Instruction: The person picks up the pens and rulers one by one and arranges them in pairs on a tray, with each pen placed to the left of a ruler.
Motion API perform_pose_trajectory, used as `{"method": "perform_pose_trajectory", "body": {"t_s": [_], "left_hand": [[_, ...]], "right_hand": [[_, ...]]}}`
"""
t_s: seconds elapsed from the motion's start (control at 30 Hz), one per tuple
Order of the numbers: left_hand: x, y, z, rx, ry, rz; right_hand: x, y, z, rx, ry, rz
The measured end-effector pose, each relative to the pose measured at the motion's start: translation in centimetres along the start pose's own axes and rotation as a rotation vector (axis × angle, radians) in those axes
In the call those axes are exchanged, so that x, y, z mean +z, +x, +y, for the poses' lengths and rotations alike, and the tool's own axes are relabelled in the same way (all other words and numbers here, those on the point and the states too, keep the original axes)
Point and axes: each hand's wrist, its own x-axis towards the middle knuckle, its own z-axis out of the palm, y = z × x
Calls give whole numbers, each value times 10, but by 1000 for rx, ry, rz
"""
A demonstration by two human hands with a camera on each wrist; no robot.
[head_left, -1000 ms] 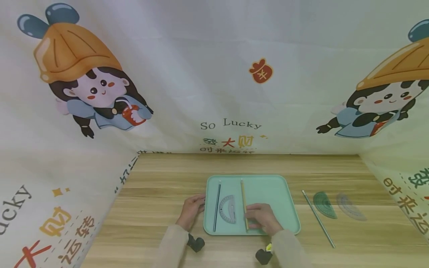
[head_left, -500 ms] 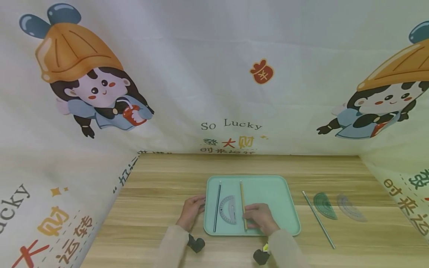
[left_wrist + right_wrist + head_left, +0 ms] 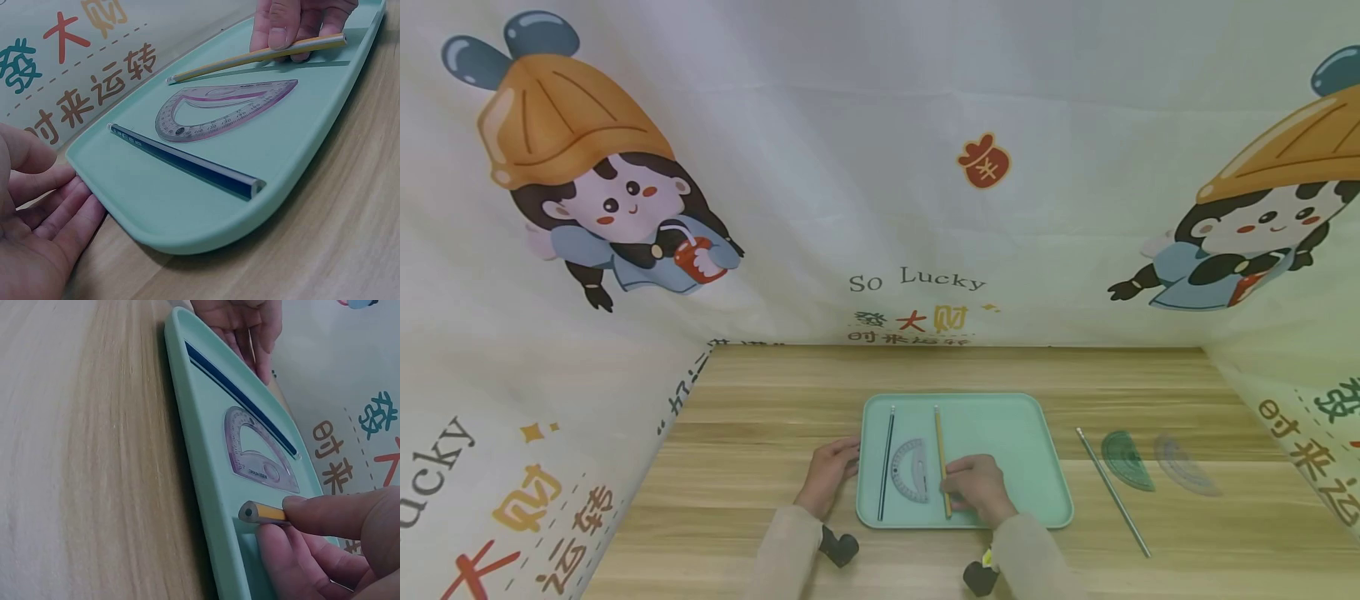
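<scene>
My right hand (image 3: 981,487) pinches a yellow pencil (image 3: 940,442) near its lower end, between thumb and fingers, over the mint-green tray (image 3: 1000,417). In the right wrist view the held pencil (image 3: 265,512) shows its unsharpened end close to the tray's front rim. Left of it on the tray lies a clear purple-tinted protractor (image 3: 912,471), then a dark blue pencil (image 3: 887,462). At the tray's left side rests my left hand (image 3: 829,475); in the left wrist view its fairly straight fingers (image 3: 65,215) touch the outer edge of the tray.
On the wooden table (image 3: 760,400) to the right of the tray lie a silver-grey pencil (image 3: 1112,492), a green protractor (image 3: 1127,460) and a clear protractor (image 3: 1185,465). A printed cloth (image 3: 790,208) rises behind the table and along both sides.
My right hand has shifted slightly left with the yellow pencil, bringing it nearer the purple-tinted protractor. The left hand stays at the tray's edge.
</scene>
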Motion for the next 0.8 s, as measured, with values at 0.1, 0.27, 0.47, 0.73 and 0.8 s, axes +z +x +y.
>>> {"method": "perform_pose_trajectory", "body": {"t_s": [0.1,0.27,0.47,0.73,0.8], "left_hand": [[0,0,0,0,2,-2],[1,-2,-1,-2,-1,-3],[2,-3,-2,-4,2,0],[0,0,-3,-2,0,-2],[0,2,-4,-2,-5,-2]], "right_hand": [[1,-1,-1,-5,-20,8],[2,-2,-1,-18,-94,26],[4,-3,1,-54,-145,34],[5,-2,0,-74,-163,43],[5,-3,0,-76,-166,44]]}}
